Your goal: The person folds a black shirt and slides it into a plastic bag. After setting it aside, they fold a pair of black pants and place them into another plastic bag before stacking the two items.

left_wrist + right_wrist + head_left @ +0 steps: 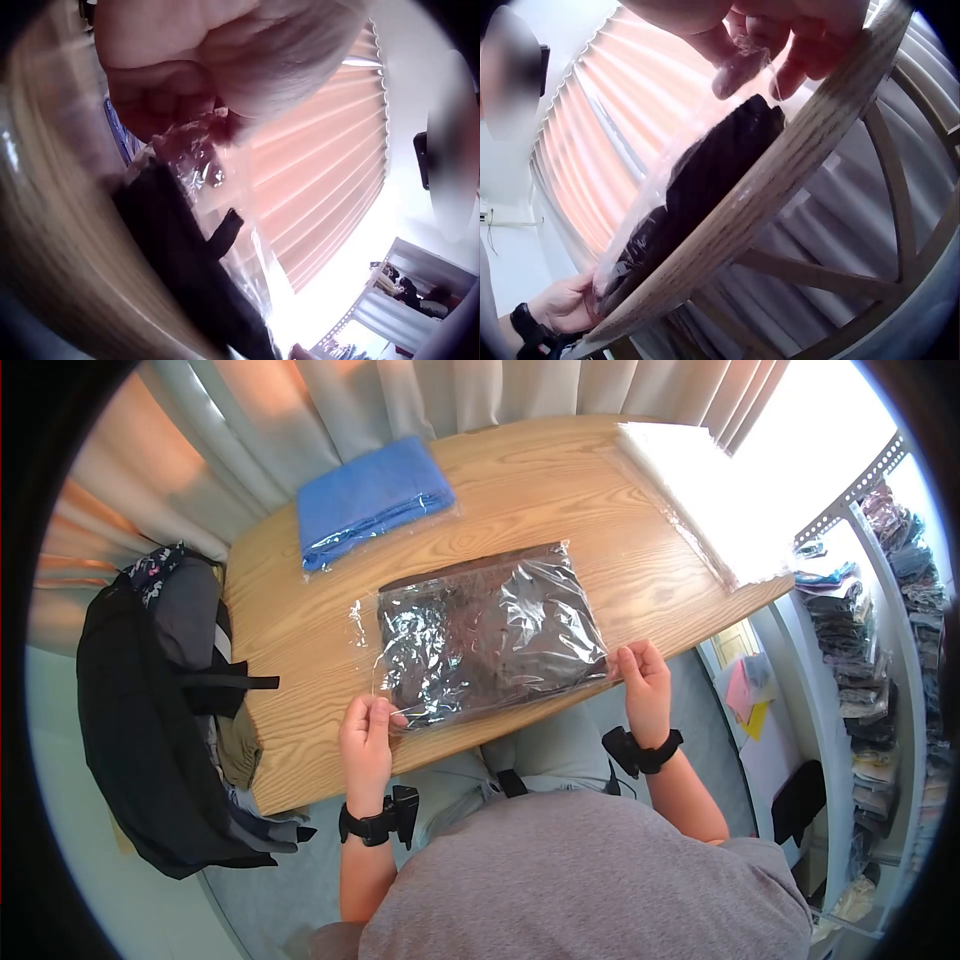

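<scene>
A dark folded garment [470,630] lies inside a clear plastic bag [535,605] near the front edge of the table. With thumb and fingers, my left hand [366,750] pinches the bag's near left corner. The near right corner is pinched by my right hand [648,685]. In the left wrist view, crumpled film [199,161] shows at the fingertips, and a short dark strip [225,234] of fabric shows beside the garment. From the right wrist, the dark fabric [720,154] appears within the film, resting along the table's edge.
Behind it on the wooden table [520,480] lies a blue folded item [375,495] in clear plastic. A stack of clear bags [710,510] sits at the right. Dark clothes and a black bag [130,700] hang at the left edge. Shelves [860,680] of packed items stand right.
</scene>
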A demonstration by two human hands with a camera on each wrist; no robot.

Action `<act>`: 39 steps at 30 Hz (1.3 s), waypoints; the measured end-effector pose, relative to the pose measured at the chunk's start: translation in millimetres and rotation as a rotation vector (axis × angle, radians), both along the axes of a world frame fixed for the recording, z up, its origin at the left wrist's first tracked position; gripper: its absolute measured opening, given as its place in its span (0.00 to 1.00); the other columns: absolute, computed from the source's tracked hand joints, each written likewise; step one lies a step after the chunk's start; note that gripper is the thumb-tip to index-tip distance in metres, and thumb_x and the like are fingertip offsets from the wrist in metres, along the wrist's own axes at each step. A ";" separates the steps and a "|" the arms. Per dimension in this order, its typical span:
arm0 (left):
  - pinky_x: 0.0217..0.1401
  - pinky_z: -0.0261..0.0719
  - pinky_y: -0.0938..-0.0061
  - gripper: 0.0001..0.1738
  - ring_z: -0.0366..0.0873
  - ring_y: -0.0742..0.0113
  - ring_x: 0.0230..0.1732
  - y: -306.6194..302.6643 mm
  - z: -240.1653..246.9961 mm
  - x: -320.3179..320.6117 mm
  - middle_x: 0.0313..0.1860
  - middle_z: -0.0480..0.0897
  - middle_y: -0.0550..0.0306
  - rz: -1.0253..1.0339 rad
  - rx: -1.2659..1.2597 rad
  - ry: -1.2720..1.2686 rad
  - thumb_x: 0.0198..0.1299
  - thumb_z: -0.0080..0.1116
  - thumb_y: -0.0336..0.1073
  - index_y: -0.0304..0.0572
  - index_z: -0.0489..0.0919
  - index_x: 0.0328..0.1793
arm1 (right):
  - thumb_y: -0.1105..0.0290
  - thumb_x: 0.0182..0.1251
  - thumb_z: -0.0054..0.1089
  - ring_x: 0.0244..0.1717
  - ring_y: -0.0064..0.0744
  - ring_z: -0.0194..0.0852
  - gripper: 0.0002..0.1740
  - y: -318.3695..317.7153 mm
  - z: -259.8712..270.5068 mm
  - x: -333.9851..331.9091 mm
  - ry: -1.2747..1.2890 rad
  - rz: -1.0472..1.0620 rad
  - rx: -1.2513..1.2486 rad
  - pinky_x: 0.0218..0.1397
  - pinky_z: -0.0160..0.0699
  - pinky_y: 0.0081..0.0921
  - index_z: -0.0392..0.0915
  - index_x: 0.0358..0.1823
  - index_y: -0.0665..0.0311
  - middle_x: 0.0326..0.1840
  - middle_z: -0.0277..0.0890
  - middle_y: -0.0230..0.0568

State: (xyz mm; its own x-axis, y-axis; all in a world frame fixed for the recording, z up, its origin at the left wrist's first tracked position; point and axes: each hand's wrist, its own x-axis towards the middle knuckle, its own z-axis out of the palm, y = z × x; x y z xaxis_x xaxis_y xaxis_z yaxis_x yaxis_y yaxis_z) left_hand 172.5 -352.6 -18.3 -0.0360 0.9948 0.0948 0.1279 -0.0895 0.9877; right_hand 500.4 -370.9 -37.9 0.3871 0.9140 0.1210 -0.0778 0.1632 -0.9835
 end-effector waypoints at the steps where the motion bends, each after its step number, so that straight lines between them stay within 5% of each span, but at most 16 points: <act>1: 0.36 0.71 0.82 0.12 0.73 0.77 0.29 -0.7 -0.2 2.5 0.25 0.74 0.64 0.002 0.002 0.000 0.71 0.48 0.38 0.38 0.73 0.36 | 0.71 0.72 0.52 0.27 0.16 0.67 0.10 -0.2 -1.5 1.0 -0.011 -0.001 -0.029 0.33 0.67 0.15 0.70 0.30 0.66 0.26 0.70 0.29; 7: 0.15 0.61 0.81 0.18 0.65 0.80 0.13 -6.4 -0.3 10.9 0.12 0.67 0.65 0.091 -0.185 0.051 0.73 0.42 0.40 0.41 0.67 0.28 | 0.69 0.73 0.50 0.19 0.14 0.62 0.12 -11.0 -1.6 -4.6 -0.181 -0.120 -0.085 0.24 0.64 0.13 0.70 0.29 0.65 0.21 0.68 0.27; 15: 0.15 0.61 0.80 0.19 0.65 0.78 0.12 -7.9 -6.2 5.8 0.12 0.69 0.63 0.001 -0.321 0.167 0.72 0.43 0.40 0.40 0.68 0.27 | 0.70 0.71 0.53 0.18 0.14 0.64 0.11 -15.0 -7.6 -3.8 -0.258 -0.147 -0.270 0.20 0.63 0.16 0.72 0.30 0.68 0.19 0.71 0.30; 18: 0.16 0.63 0.80 0.19 0.67 0.77 0.13 -5.8 -7.6 4.1 0.13 0.71 0.61 -0.004 -0.359 0.128 0.72 0.43 0.40 0.40 0.69 0.27 | 0.70 0.68 0.55 0.27 0.22 0.71 0.07 -20.3 -0.2 -6.4 -0.369 -0.242 -0.193 0.33 0.70 0.22 0.74 0.34 0.67 0.29 0.76 0.37; 20: 0.17 0.65 0.79 0.19 0.69 0.76 0.15 -5.2 -8.8 4.0 0.14 0.71 0.60 0.001 -0.372 0.111 0.72 0.43 0.39 0.37 0.69 0.27 | 0.70 0.65 0.58 0.45 0.35 0.74 0.09 -27.0 17.6 -23.7 -0.882 -0.352 0.203 0.50 0.70 0.33 0.76 0.43 0.66 0.46 0.77 0.43; 22: 0.16 0.65 0.79 0.19 0.69 0.77 0.15 -6.4 -10.7 3.5 0.15 0.72 0.61 -0.007 -0.342 0.130 0.72 0.43 0.39 0.37 0.69 0.27 | 0.64 0.63 0.60 0.62 0.44 0.65 0.21 -23.1 41.2 -42.9 -1.081 0.180 0.248 0.64 0.60 0.39 0.73 0.57 0.59 0.62 0.68 0.46; 23: 0.16 0.65 0.79 0.19 0.69 0.77 0.15 -6.5 -8.9 1.4 0.15 0.72 0.61 -0.017 -0.346 0.136 0.72 0.43 0.39 0.37 0.69 0.27 | 0.59 0.63 0.59 0.66 0.45 0.61 0.24 -16.7 42.3 -55.8 -1.202 0.209 0.201 0.67 0.57 0.41 0.70 0.61 0.54 0.66 0.65 0.46; 26: 0.26 0.73 0.73 0.16 0.75 0.67 0.23 -7.5 11.7 -0.7 0.25 0.77 0.52 -0.055 -0.525 0.111 0.71 0.45 0.41 0.36 0.71 0.35 | 0.52 0.65 0.55 0.72 0.46 0.55 0.29 0.4 40.1 -68.6 -1.351 0.247 0.124 0.71 0.51 0.43 0.66 0.67 0.45 0.71 0.59 0.47; 28: 0.51 0.75 0.62 0.16 0.76 0.54 0.47 -13.1 41.0 7.3 0.47 0.76 0.39 0.242 0.068 0.905 0.69 0.49 0.41 0.34 0.72 0.52 | 0.50 0.65 0.54 0.73 0.46 0.52 0.30 8.6 38.9 -69.9 -1.373 0.259 0.097 0.73 0.48 0.44 0.64 0.69 0.42 0.73 0.56 0.48; 30: 0.70 0.58 0.54 0.28 0.60 0.49 0.69 -9.6 66.7 24.3 0.68 0.63 0.39 0.030 0.384 1.021 0.64 0.54 0.43 0.42 0.65 0.68 | 0.49 0.65 0.54 0.74 0.47 0.51 0.30 10.3 36.6 -69.8 -1.380 0.271 0.097 0.72 0.49 0.46 0.65 0.69 0.42 0.73 0.56 0.47; 31: 0.70 0.58 0.54 0.28 0.60 0.49 0.69 -1.4 70.8 33.1 0.68 0.63 0.39 0.036 0.371 1.014 0.64 0.54 0.43 0.42 0.65 0.68 | 0.49 0.65 0.54 0.74 0.47 0.51 0.30 11.5 37.0 -68.9 -1.388 0.286 0.096 0.72 0.49 0.46 0.65 0.69 0.42 0.73 0.56 0.47; 33: 0.74 0.50 0.51 0.33 0.51 0.48 0.76 20.2 74.3 45.4 0.75 0.56 0.45 -0.519 0.491 1.290 0.62 0.53 0.49 0.48 0.63 0.72 | 0.46 0.62 0.57 0.75 0.50 0.48 0.33 15.4 39.9 -67.9 -1.405 0.302 0.080 0.72 0.47 0.50 0.64 0.69 0.41 0.74 0.53 0.48; 39: 0.75 0.43 0.44 0.41 0.44 0.48 0.78 58.3 32.6 34.5 0.78 0.50 0.48 -0.671 0.472 1.318 0.58 0.51 0.62 0.56 0.59 0.75 | 0.41 0.56 0.60 0.77 0.55 0.41 0.38 45.6 37.5 -58.1 -1.412 0.401 0.091 0.72 0.41 0.61 0.65 0.69 0.39 0.77 0.48 0.48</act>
State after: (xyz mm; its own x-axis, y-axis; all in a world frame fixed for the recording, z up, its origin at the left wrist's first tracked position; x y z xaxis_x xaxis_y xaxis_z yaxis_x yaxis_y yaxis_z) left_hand 207.0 -294.3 14.3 0.7467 0.6652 -0.0017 0.6632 -0.7443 0.0788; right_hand 442.3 -325.3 -0.3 -0.3702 0.8983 0.2368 0.8638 0.4267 -0.2680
